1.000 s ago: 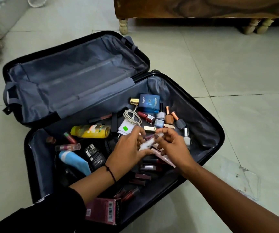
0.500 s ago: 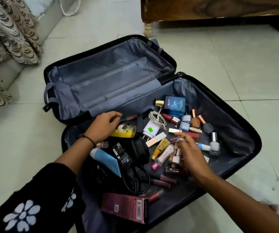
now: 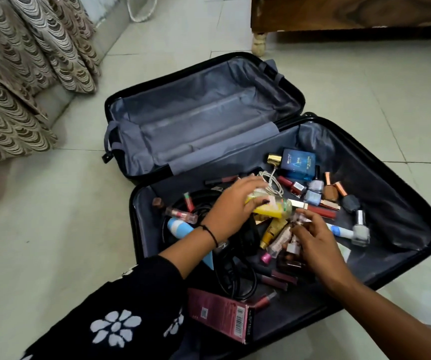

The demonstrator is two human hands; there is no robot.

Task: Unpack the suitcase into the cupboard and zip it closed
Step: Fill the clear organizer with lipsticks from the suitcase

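Note:
A black suitcase lies open on the tiled floor, its grey-lined lid empty. The near half holds several cosmetics: nail polish bottles, a blue perfume box, a white cable, a blue tube, a maroon carton and a black cord. My left hand grips a yellow bottle, lifted a little above the pile. My right hand holds several small bottles and tubes gathered in its fingers.
A patterned curtain hangs at the left. A wooden piece of furniture on a turned leg stands behind the suitcase. Pale floor tiles surround the case.
My left hand reached left to the yellow bottle, took hold of it and carried it right toward my right hand. My right hand kept its small items. The camera view shifted left.

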